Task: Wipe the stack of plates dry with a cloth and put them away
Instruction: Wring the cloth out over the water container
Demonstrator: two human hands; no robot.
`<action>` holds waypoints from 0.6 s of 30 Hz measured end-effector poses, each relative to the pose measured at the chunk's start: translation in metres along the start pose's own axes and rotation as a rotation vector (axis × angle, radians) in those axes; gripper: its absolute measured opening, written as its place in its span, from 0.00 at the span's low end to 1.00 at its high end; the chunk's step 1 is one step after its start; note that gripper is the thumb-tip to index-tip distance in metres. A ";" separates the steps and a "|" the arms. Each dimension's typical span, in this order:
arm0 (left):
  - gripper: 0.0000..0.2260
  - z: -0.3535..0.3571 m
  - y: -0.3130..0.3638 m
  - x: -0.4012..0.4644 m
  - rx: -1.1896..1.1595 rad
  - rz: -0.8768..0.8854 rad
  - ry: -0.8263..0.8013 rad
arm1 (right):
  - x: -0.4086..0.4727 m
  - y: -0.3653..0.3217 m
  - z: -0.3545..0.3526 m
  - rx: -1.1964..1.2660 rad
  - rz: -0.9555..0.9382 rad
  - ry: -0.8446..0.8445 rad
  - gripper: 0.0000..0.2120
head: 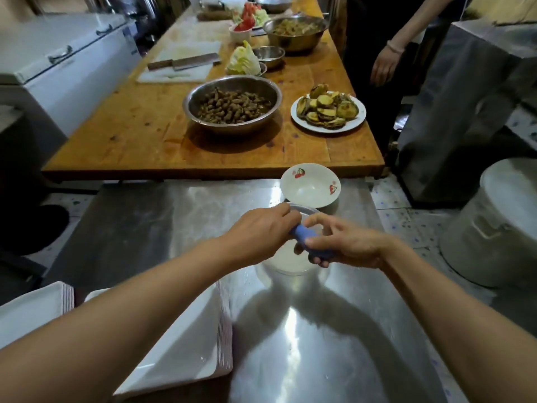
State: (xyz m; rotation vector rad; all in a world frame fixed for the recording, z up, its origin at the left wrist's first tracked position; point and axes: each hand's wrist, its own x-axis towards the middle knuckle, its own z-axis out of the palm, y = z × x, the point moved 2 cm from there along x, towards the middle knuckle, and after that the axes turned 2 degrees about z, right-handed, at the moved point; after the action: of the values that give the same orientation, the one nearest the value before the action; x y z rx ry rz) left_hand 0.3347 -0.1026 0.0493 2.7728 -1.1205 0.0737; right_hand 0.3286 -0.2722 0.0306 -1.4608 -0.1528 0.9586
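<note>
A small round plate (286, 261) lies on the steel table (305, 330) in front of me. My left hand (261, 228) and my right hand (345, 242) both hold a rolled blue cloth (305, 234) just above the plate. My left fingers curl around its far end, and my right thumb and fingers pinch its near end. A stack of white square plates (189, 344) sits at the lower left, partly hidden by my left forearm. A second white stack (32, 309) stands further left.
A white bowl (310, 185) with cherry prints sits just beyond my hands. Behind it, a wooden table (139, 135) carries a steel bowl of peanuts (232, 103), a plate of fried slices (328, 110) and a cleaver (183, 63). Another person (383, 65) stands at right. A large lidded pot (499, 225) is on the floor.
</note>
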 end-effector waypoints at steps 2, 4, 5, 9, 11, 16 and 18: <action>0.05 0.001 -0.003 0.003 0.046 0.075 -0.024 | 0.005 0.001 -0.002 -0.177 0.056 -0.060 0.12; 0.06 0.003 -0.006 0.007 0.029 0.062 -0.082 | 0.012 0.000 -0.004 -0.514 0.070 0.004 0.07; 0.07 0.005 -0.009 0.010 -0.013 0.005 -0.125 | 0.016 -0.002 -0.006 -0.704 0.051 0.090 0.05; 0.10 0.012 -0.018 0.021 -0.318 -0.215 -0.234 | 0.034 -0.002 -0.010 -1.192 -0.121 0.434 0.05; 0.13 0.016 -0.021 0.026 -0.527 -0.347 -0.223 | 0.041 0.005 -0.010 -1.377 -0.149 0.565 0.05; 0.22 0.033 -0.024 0.032 -0.871 -0.699 -0.319 | 0.053 0.018 -0.018 -1.567 -0.230 0.628 0.09; 0.22 0.037 -0.025 0.035 -0.959 -0.794 -0.335 | 0.058 0.019 -0.020 -1.558 -0.259 0.643 0.08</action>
State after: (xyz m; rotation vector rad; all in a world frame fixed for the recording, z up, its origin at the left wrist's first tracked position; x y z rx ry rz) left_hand 0.3768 -0.1148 0.0129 2.1200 0.0518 -0.7988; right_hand 0.3697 -0.2551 -0.0153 -2.9680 -0.6854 -0.0751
